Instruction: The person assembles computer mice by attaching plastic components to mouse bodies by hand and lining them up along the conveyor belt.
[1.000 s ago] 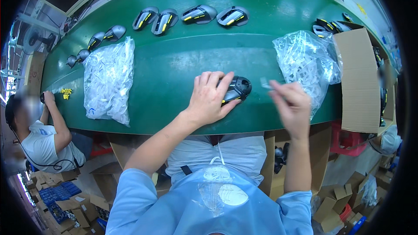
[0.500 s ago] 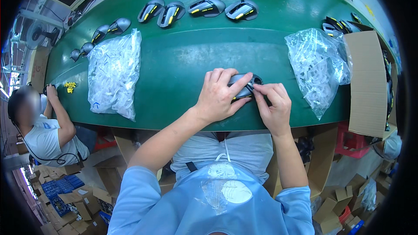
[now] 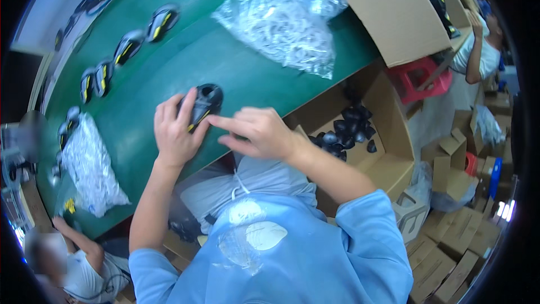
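Note:
A dark computer mouse [image 3: 211,97] with a yellow side strip lies on the green table, a round opening at its far end. Wrapped round its near and left part is my left hand [image 3: 175,129], fingers closed on the shell. My right hand [image 3: 253,131] is just right of the mouse, index finger stretched to its side near the yellow strip. The right thumb stands apart below, and I see nothing held in that hand.
A clear bag of small translucent parts [image 3: 287,22] and a cardboard box [image 3: 394,14] are ahead right; another bag [image 3: 93,166] lies left. Several mice [image 3: 129,46] line the table. Below right, an open carton [image 3: 391,163] holds black shells [image 3: 351,126]. A co-worker [image 3: 84,259] sits left.
The view has swung to the right, bringing the open carton of black shells into sight. My right fingers have left the far end of the mouse; the index finger now points at its side.

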Available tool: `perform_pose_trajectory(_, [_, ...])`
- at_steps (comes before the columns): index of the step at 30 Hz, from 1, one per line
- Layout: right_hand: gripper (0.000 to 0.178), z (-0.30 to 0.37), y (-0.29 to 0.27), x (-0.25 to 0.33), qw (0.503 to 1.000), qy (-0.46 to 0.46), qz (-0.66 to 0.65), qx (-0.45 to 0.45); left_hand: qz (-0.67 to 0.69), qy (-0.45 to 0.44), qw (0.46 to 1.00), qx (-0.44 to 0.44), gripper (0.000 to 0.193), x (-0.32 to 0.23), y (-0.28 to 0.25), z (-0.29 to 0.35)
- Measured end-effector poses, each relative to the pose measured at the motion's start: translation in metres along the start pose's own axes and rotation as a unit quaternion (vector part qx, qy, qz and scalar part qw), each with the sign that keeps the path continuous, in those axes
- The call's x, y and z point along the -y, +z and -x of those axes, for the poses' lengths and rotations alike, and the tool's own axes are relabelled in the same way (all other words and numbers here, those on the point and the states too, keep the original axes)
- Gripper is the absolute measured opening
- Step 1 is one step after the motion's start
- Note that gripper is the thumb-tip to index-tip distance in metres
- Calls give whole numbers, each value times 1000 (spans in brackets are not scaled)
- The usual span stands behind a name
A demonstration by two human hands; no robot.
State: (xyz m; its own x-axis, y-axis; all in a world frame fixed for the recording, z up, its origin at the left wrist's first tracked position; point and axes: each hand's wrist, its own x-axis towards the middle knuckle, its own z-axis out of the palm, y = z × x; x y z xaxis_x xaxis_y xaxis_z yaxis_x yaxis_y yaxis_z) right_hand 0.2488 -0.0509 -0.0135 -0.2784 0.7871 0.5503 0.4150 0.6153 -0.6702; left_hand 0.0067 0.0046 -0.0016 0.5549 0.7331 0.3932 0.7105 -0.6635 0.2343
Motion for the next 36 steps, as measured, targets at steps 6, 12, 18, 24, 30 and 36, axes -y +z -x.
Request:
perform_pose_trajectory(6, [11, 161, -95, -71, 852, 448, 100, -254, -12, -19, 1000, 20, 69, -9, -3, 0])
perform_pose_trajectory(12, [29, 324, -112, -149, 762, 504, 397, 93, -17, -21, 999, 36, 70, -4, 1, 2])
perform_pose_trajectory(18, [36, 350, -120, -165, 744, 504, 435, 59, -2, -9, 999, 38, 72, -4, 4, 1])
perform_pose_trajectory(24, [28, 224, -146, -82, 833, 449, -171, -274, 35, -14, 999, 39, 75, 0, -8, 0])
perform_pose_trajectory(30, [20, 33, -124, 1, 893, 323, -309, 40, 92, 9, 994, 65, 73, 2, -5, -6])
perform_pose_trajectory(36, [20, -56, -31, -25, 957, 187, -175, 136, 127, -13, 991, 36, 71, 3, -5, -1])
